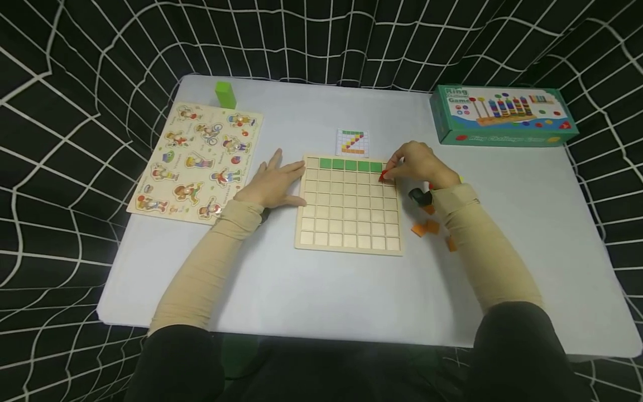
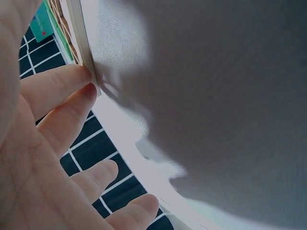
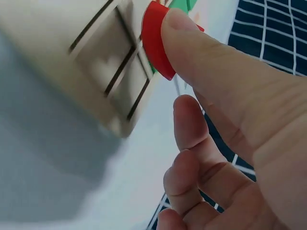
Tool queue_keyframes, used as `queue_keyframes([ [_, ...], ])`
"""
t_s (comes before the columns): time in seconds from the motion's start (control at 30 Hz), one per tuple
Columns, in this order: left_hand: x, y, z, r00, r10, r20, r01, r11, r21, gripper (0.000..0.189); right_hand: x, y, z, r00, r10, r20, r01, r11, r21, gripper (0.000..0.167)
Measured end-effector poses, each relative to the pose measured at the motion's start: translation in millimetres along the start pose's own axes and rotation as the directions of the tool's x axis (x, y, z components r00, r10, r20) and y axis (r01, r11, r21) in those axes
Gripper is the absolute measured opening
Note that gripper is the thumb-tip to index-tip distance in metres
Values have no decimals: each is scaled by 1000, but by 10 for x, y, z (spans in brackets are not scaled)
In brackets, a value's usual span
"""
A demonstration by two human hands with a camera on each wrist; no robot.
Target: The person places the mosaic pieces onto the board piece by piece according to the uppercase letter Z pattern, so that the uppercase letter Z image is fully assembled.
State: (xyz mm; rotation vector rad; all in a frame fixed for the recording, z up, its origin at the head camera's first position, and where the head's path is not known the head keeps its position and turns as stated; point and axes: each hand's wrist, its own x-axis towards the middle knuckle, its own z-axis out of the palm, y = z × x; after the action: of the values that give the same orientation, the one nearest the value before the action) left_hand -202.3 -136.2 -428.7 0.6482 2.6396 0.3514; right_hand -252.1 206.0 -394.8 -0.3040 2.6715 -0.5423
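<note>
A wooden grid board (image 1: 349, 212) lies on the white table, with several green square tiles (image 1: 350, 166) along its top row. My left hand (image 1: 271, 187) has its fingers spread, and the fingertips touch the board's left edge; in the left wrist view two fingertips (image 2: 86, 76) meet the board's side. At the upper right corner of the board, my right hand (image 1: 416, 163) pinches a small red tile (image 3: 156, 40) between thumb and finger, just over the grid. That tile shows a curved edge; its full shape is partly hidden by the thumb.
Behind the board lies a printed pattern card (image 1: 353, 143). Loose orange tiles (image 1: 419, 229) lie right of the board, some partly hidden by the right forearm. A picture puzzle board (image 1: 196, 162) and a green block (image 1: 225, 95) are on the left, a green game box (image 1: 502, 115) back right.
</note>
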Motion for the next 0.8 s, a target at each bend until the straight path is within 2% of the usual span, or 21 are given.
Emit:
queue_keyframes([
  [0.4, 21, -1, 3, 1000, -9, 10, 9, 1000, 4, 94, 172, -120, 61, 996, -27, 80, 28, 1000, -6, 16],
  [0.6, 30, -3, 9, 1000, -8, 9, 8, 1000, -3, 94, 184, -158, 115, 999, -2, 44, 4, 999, -47, 17],
  [0.8, 14, -11, 5, 1000, -8, 3, 8, 1000, 4, 94, 149, -152, 140, 1000, 9, 21, -9, 1000, 3, 17],
])
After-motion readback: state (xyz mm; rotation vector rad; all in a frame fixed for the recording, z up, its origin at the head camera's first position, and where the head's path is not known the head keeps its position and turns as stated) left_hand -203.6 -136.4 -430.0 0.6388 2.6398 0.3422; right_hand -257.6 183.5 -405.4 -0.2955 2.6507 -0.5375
